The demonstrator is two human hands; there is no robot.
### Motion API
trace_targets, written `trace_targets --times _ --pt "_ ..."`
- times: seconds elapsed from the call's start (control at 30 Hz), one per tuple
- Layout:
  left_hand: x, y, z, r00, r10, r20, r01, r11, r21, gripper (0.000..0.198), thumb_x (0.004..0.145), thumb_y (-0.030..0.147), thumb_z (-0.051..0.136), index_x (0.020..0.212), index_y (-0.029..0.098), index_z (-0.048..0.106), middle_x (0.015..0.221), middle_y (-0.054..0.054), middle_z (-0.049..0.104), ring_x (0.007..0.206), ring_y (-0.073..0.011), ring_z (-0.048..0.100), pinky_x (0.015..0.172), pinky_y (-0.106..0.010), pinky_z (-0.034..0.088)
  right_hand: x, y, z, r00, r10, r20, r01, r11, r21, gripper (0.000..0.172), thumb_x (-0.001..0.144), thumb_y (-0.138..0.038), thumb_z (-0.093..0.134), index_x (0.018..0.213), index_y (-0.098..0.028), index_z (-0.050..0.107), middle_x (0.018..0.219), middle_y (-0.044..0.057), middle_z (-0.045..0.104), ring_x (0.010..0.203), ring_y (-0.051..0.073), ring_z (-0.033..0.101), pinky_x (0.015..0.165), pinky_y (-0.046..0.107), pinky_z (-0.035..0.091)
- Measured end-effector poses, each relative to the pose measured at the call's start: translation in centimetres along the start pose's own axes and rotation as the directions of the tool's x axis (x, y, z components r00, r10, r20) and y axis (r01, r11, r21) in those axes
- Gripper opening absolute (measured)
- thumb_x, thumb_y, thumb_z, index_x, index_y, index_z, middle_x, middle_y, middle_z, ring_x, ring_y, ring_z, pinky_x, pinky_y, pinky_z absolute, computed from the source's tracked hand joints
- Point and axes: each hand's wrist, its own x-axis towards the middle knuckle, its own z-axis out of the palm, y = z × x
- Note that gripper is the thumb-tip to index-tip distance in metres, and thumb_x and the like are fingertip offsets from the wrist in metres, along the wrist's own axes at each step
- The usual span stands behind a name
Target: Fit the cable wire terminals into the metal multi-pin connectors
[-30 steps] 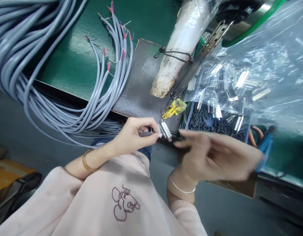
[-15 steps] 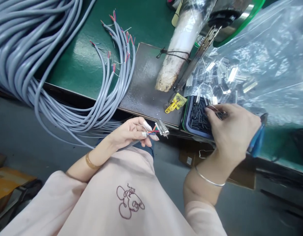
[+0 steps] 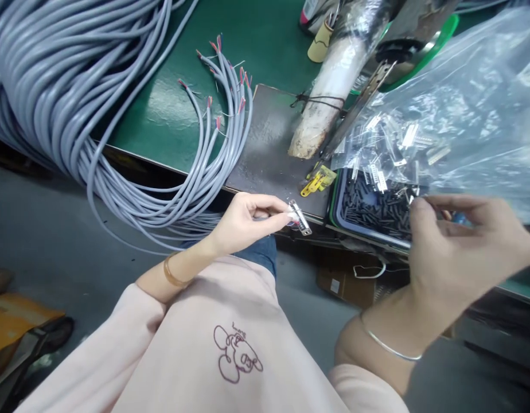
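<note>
My left hand (image 3: pixel 258 221) is closed in a pinch, just in front of the bench edge. It grips a metal connector (image 3: pixel 302 221) by its wired end; the connector's shell points right and down. My right hand (image 3: pixel 458 246) is held over the right end of a blue tray (image 3: pixel 368 232), thumb and forefinger together. Whether something small sits between those fingertips I cannot make out. Short black sleeves (image 3: pixel 363 206) lie in the tray, with loose silvery connectors (image 3: pixel 379 178) at its back edge. Only a blue bit of the pliers shows behind my right hand.
Grey cables (image 3: pixel 119 115) with stripped ends are heaped at the left of the green bench (image 3: pixel 162 123). A taped white roll (image 3: pixel 323 115) leans over a dark board (image 3: pixel 269 143), near a yellow tag (image 3: pixel 314 183). A plastic bag (image 3: pixel 475 132) of connectors lies behind the tray.
My right hand has moved right along the tray, uncovering more sleeves. My left hand has turned over and now pinches closer to the connector, which points further down. The view has shifted slightly.
</note>
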Motion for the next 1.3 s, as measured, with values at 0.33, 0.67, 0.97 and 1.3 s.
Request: trace_targets --times 0.33,0.67,0.97,1.3 --pt "0.1 -1.1 2.3 0.981 0.187 -0.061 -0.163 0.946 0.280 0.011 0.076 0.011 0.065 0.070 0.014 0.074 0.072 -0.003 0.075 0.066 -0.0115 0.065 0.062 -0.020 0.049 -5.6 -9.4 -1.0 0.915 -0.061 0.398 -0.085 0.936 0.341 0.010 0.088 -0.019 0.069 0.079 -0.022 0.072 0.074 -0.002 0.068 0.052 0.006 0.050 0.045 0.021 0.035" --pt "0.2 -1.5 2.4 0.963 0.268 -0.005 -0.244 0.883 0.401 0.014 0.077 0.010 0.060 0.066 0.015 0.068 0.067 -0.001 0.069 0.063 -0.0099 0.060 0.063 -0.021 0.044 -5.5 -9.1 -0.7 0.858 -0.156 0.489 -0.012 0.946 0.323 0.011 0.092 -0.018 0.065 0.081 -0.020 0.066 0.075 -0.004 0.063 0.054 0.006 0.047 0.049 0.020 0.037" --pt "0.1 -1.9 1.6 0.984 -0.025 0.175 0.020 0.999 0.029 0.028 0.070 0.019 0.063 0.095 0.020 0.049 0.071 0.005 0.054 0.060 -0.0076 0.048 0.056 -0.019 0.039 -3.8 -9.1 -1.4 0.662 -0.288 0.692 0.000 0.923 0.385 0.013 0.093 -0.014 0.063 0.082 -0.021 0.064 0.070 -0.005 0.062 0.054 0.006 0.050 0.049 0.021 0.038" --pt "1.0 -2.7 1.4 0.976 -0.174 0.131 0.207 0.929 -0.307 0.029 0.078 0.037 0.079 0.087 0.016 0.061 0.064 0.004 0.058 0.044 -0.0030 0.041 0.041 -0.018 0.026 -5.2 -9.3 -0.4 0.986 -0.144 0.085 0.088 0.879 0.469 0.022 0.094 -0.023 0.065 0.115 -0.028 0.072 0.069 -0.006 0.058 0.041 0.005 0.046 0.039 0.021 0.033"
